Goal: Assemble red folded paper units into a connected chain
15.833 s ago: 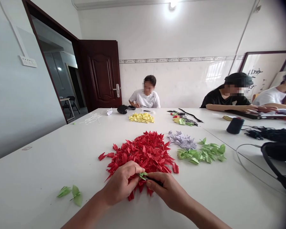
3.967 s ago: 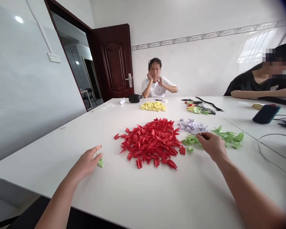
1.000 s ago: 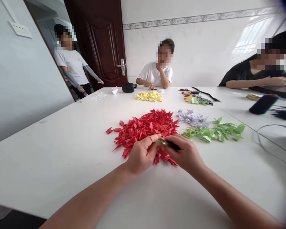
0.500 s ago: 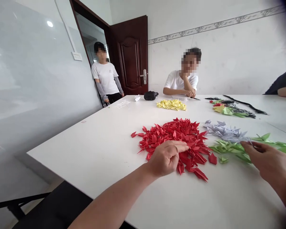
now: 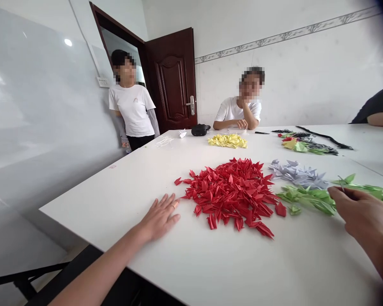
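The right hand (image 5: 365, 214) is closed around a slim tool (image 5: 342, 182), mostly hidden by the fingers, beside the green origami cranes (image 5: 309, 199); contact with them cannot be told. The left hand (image 5: 159, 217) lies open, fingers spread, on the white table (image 5: 230, 265), left of the red origami cranes (image 5: 231, 191). Farther out are lilac cranes (image 5: 298, 175), then yellow ones (image 5: 228, 141). A standing person's T-shirt (image 5: 130, 111) bears an illegibly small print (image 5: 135, 100).

A brown door (image 5: 175, 80) stands open near a standing person (image 5: 132, 108).

No text, label, brand, number or sign can be read.
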`<state>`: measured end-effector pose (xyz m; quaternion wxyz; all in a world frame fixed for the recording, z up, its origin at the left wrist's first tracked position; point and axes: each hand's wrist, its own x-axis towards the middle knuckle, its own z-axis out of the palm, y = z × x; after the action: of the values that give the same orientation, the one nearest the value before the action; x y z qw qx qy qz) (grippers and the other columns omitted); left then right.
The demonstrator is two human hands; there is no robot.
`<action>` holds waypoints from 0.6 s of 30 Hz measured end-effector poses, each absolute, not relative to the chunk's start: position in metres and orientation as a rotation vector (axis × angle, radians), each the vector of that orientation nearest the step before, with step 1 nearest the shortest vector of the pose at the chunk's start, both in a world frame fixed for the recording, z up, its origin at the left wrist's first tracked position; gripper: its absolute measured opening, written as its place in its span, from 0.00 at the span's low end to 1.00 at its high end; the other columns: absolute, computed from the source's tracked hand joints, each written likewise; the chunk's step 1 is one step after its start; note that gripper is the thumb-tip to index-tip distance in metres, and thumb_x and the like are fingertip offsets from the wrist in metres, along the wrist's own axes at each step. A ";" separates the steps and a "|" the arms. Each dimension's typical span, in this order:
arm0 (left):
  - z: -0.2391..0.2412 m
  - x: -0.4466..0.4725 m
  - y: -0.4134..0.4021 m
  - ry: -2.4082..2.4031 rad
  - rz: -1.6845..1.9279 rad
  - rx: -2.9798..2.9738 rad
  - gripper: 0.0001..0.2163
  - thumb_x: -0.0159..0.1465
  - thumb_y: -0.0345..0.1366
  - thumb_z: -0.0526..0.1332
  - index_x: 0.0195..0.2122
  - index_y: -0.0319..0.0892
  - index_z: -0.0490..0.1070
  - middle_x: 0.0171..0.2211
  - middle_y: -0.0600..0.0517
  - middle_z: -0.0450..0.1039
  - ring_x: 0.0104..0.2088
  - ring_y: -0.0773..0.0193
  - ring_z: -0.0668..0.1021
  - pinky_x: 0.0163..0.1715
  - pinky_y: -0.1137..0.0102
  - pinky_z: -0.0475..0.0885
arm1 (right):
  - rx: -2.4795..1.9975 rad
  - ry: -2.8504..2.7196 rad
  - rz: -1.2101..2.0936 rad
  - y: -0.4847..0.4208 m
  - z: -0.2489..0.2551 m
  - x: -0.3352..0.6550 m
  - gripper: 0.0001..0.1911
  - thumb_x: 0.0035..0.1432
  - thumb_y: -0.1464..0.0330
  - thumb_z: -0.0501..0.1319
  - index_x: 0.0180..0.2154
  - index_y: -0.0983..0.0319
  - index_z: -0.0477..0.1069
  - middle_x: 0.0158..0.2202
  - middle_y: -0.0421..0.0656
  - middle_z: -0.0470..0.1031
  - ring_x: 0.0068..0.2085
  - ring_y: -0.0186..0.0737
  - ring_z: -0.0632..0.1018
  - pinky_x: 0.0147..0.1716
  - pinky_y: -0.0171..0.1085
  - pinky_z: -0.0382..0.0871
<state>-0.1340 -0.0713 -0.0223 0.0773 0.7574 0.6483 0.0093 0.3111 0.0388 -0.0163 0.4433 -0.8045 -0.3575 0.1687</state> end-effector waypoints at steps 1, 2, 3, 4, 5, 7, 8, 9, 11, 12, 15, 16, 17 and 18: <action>-0.023 -0.144 -0.057 1.984 0.035 2.253 0.28 0.62 0.52 0.36 0.62 0.48 0.42 0.64 0.54 0.33 0.63 0.56 0.40 0.59 0.55 0.39 | -2.003 -0.875 0.449 0.038 -0.014 0.310 0.24 0.43 0.57 0.58 0.42 0.61 0.73 0.17 0.43 0.65 0.11 0.34 0.61 0.14 0.39 0.58; -0.023 -0.156 -0.042 2.042 0.045 2.229 0.28 0.62 0.52 0.36 0.62 0.47 0.43 0.64 0.53 0.35 0.63 0.55 0.41 0.58 0.54 0.40 | -2.004 -0.868 0.477 0.037 -0.011 0.310 0.24 0.43 0.57 0.59 0.43 0.60 0.73 0.16 0.43 0.64 0.11 0.35 0.61 0.14 0.39 0.58; -0.022 -0.168 -0.029 2.112 0.046 2.189 0.29 0.61 0.53 0.37 0.62 0.47 0.44 0.64 0.52 0.36 0.63 0.55 0.42 0.58 0.54 0.41 | -2.002 -0.863 0.504 0.036 -0.010 0.310 0.24 0.42 0.58 0.59 0.43 0.60 0.73 0.15 0.42 0.63 0.12 0.35 0.61 0.15 0.40 0.58; -0.022 -0.182 -0.018 2.186 0.043 2.141 0.29 0.61 0.53 0.38 0.61 0.47 0.45 0.64 0.53 0.37 0.63 0.55 0.43 0.58 0.55 0.41 | -2.001 -0.866 0.523 0.036 -0.010 0.310 0.25 0.42 0.58 0.59 0.43 0.60 0.73 0.15 0.43 0.63 0.12 0.36 0.61 0.16 0.40 0.58; -0.021 -0.197 -0.009 2.276 0.040 2.079 0.29 0.61 0.53 0.38 0.61 0.48 0.46 0.64 0.54 0.39 0.63 0.57 0.44 0.59 0.57 0.42 | -2.006 -0.877 0.527 0.037 -0.011 0.311 0.25 0.42 0.59 0.59 0.43 0.60 0.73 0.14 0.43 0.64 0.12 0.36 0.61 0.16 0.41 0.58; -0.017 -0.228 0.000 2.393 0.054 1.983 0.29 0.61 0.52 0.38 0.61 0.45 0.48 0.64 0.51 0.40 0.63 0.54 0.45 0.58 0.54 0.43 | -2.017 -0.909 0.503 0.040 -0.015 0.316 0.25 0.41 0.58 0.59 0.43 0.60 0.73 0.15 0.46 0.67 0.12 0.36 0.62 0.17 0.42 0.59; -0.014 -0.243 0.002 2.456 0.062 1.923 0.29 0.61 0.51 0.39 0.61 0.43 0.49 0.64 0.48 0.40 0.62 0.51 0.46 0.57 0.52 0.44 | -2.018 -0.925 0.493 0.042 -0.019 0.318 0.25 0.41 0.58 0.60 0.43 0.60 0.74 0.16 0.47 0.68 0.12 0.37 0.62 0.18 0.43 0.59; -0.011 -0.257 0.001 2.516 0.070 1.860 0.30 0.61 0.51 0.39 0.60 0.40 0.50 0.63 0.45 0.41 0.62 0.48 0.47 0.56 0.49 0.45 | -2.013 -0.933 0.479 0.044 -0.022 0.321 0.25 0.41 0.58 0.60 0.42 0.60 0.74 0.17 0.48 0.70 0.12 0.37 0.62 0.18 0.43 0.58; -0.005 -0.278 -0.004 2.609 0.091 1.759 0.29 0.62 0.49 0.38 0.60 0.37 0.51 0.63 0.42 0.42 0.62 0.45 0.48 0.55 0.47 0.46 | -1.986 -0.941 0.471 0.048 -0.027 0.326 0.25 0.39 0.58 0.60 0.41 0.60 0.75 0.18 0.51 0.71 0.12 0.38 0.63 0.17 0.43 0.58; -0.003 -0.283 -0.007 2.638 0.105 1.733 0.29 0.62 0.47 0.37 0.60 0.35 0.50 0.63 0.41 0.41 0.62 0.45 0.48 0.55 0.47 0.45 | -1.968 -0.945 0.467 0.050 -0.029 0.328 0.24 0.38 0.58 0.60 0.41 0.60 0.75 0.20 0.52 0.73 0.12 0.37 0.63 0.17 0.43 0.58; -0.001 -0.273 -0.020 2.630 0.145 1.775 0.28 0.63 0.45 0.36 0.61 0.36 0.45 0.64 0.44 0.37 0.63 0.50 0.44 0.57 0.51 0.42 | -1.962 -0.951 0.467 0.050 -0.028 0.329 0.24 0.38 0.58 0.60 0.41 0.58 0.74 0.25 0.54 0.75 0.12 0.36 0.64 0.16 0.42 0.57; -0.003 -0.262 -0.027 2.583 0.152 1.826 0.28 0.63 0.46 0.36 0.62 0.38 0.45 0.64 0.47 0.37 0.63 0.53 0.43 0.58 0.53 0.42 | -1.978 -0.957 0.471 0.050 -0.028 0.329 0.25 0.38 0.58 0.60 0.41 0.59 0.74 0.26 0.54 0.75 0.12 0.36 0.64 0.16 0.42 0.57; -0.006 -0.249 -0.035 2.512 0.151 1.889 0.27 0.63 0.47 0.37 0.61 0.42 0.47 0.64 0.50 0.38 0.63 0.55 0.43 0.58 0.55 0.42 | -1.993 -0.977 0.467 0.051 -0.029 0.330 0.26 0.39 0.57 0.60 0.42 0.60 0.74 0.25 0.54 0.75 0.12 0.37 0.64 0.16 0.42 0.57; -0.009 -0.234 -0.045 2.357 0.147 1.994 0.27 0.63 0.48 0.37 0.61 0.43 0.47 0.64 0.50 0.38 0.63 0.55 0.43 0.58 0.55 0.43 | -1.981 -1.025 0.412 0.053 -0.032 0.331 0.27 0.40 0.57 0.59 0.42 0.62 0.74 0.23 0.54 0.74 0.12 0.38 0.64 0.15 0.42 0.57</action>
<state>-0.2336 -0.0451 -0.0091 0.0254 0.6450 0.7623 0.0475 0.3314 0.0529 -0.0321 0.4230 -0.7913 -0.4097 0.1647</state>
